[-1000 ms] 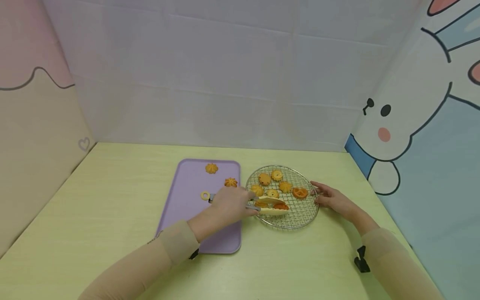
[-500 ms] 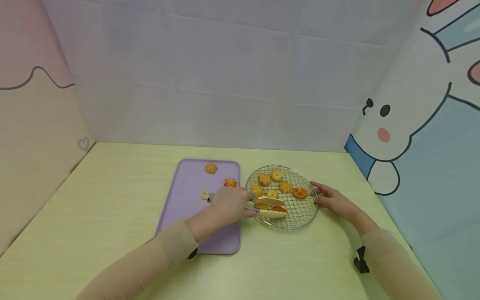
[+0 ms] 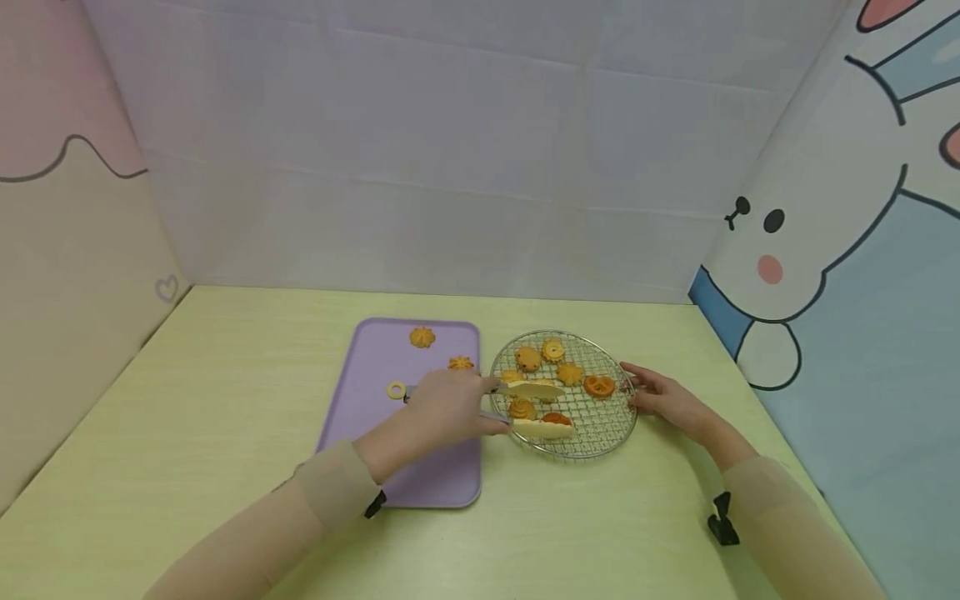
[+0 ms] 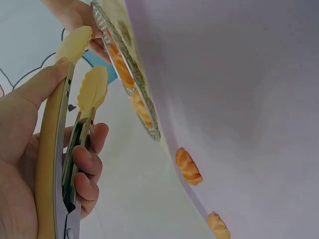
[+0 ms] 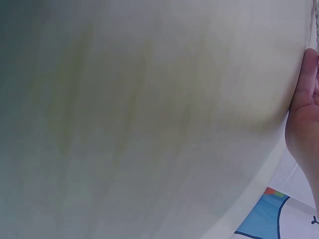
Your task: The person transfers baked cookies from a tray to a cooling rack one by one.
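Observation:
My left hand (image 3: 444, 408) holds metal tongs (image 4: 70, 124) with yellow scalloped tips, gripping both handles. The tips stand apart over the front left of a round wire rack (image 3: 600, 433); in the head view a swirled cookie (image 3: 522, 408) and an orange-red piece (image 3: 557, 418) show between them. Beyond them lie several other cookies, including a pretzel (image 3: 599, 386). At the rack's right rim my right hand (image 3: 667, 404) holds the edge between thumb and fingers. A purple tray (image 3: 367, 417) lies beneath my left hand, which hides part of it.
Two star-shaped cookies sit on the tray, one near the back (image 3: 422, 337) and one by its right edge (image 3: 461, 363). A yellow ring (image 3: 396, 390) shows at the tongs' rear end. Walls, one with a rabbit drawing (image 3: 795, 242), border the pale table (image 3: 225, 400).
The tongs' tips have spread wider, and the left hand has drawn slightly left with them. More of the swirled cookie shows between the tips. The right hand and rack have stayed put.

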The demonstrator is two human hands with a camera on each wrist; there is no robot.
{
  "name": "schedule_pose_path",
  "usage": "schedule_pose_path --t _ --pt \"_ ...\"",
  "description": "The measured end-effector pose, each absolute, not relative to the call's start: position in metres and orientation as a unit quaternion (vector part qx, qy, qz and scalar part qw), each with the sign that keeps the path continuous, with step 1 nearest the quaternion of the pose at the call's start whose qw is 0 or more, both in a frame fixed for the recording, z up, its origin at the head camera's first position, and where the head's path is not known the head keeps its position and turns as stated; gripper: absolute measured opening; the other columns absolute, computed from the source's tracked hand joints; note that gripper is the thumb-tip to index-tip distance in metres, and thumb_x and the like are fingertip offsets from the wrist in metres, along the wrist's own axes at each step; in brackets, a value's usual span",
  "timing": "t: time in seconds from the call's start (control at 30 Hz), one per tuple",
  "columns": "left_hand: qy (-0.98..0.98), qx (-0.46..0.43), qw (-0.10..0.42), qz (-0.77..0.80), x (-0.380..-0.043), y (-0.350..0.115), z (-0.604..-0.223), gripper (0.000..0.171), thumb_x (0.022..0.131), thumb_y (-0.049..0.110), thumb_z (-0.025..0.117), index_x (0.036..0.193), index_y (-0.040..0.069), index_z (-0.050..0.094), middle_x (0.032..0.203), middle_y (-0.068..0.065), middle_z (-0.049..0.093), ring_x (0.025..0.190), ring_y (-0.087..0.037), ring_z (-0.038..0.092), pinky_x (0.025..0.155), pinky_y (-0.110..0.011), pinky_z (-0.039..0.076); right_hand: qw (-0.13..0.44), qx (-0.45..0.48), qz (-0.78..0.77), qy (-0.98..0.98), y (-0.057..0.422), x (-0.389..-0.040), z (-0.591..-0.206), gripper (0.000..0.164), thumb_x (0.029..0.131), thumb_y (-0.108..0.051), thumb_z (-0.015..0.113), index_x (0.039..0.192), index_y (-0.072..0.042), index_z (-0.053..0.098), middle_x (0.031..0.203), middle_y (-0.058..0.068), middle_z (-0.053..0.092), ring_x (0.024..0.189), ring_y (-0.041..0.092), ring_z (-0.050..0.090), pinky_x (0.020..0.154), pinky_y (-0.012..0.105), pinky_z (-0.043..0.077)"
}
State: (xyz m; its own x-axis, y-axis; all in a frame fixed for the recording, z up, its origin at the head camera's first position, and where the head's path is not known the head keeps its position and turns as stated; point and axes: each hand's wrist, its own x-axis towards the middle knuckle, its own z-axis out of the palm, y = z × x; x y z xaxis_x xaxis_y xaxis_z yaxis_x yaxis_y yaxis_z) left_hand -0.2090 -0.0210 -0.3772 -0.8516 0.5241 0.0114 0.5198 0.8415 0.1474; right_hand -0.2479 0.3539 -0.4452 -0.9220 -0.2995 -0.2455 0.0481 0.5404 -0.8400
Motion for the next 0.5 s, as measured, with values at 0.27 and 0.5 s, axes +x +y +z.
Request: schedule_pose_path --t 0.27,0.5 --pt "0.966 0.246 0.008 0.083 -0.21 -0.031 -0.361 0.072 0.073 0.066 0.066 0.129 0.023 0.059 0.106 0.001 0.066 0.074 -0.011 0.058 0.049 -0.026 0.042 0.187 -0.071 -0.476 0.856 0.354 -0.248 -0.445 0.066 0.096 -0.021 0.053 0.151 -0.01 0.019 0.14 0.025 0.037 0.116 0.03 0.046 0.085 0.021 0.046" --pt "0.969 0.231 -0.004 0.088 -0.209 -0.043 -0.345 0.073 0.073 0.068 0.064 0.13 0.024 0.057 0.099 0.003 0.064 0.059 -0.008 0.051 0.045 -0.025 0.039 0.19 -0.072 -0.472 0.858 0.354 -0.25 -0.444 0.066 0.096 -0.023 0.053 0.151 -0.011 0.019 0.142 0.025 0.035 0.121 0.032 0.044 0.089 0.025 0.047"
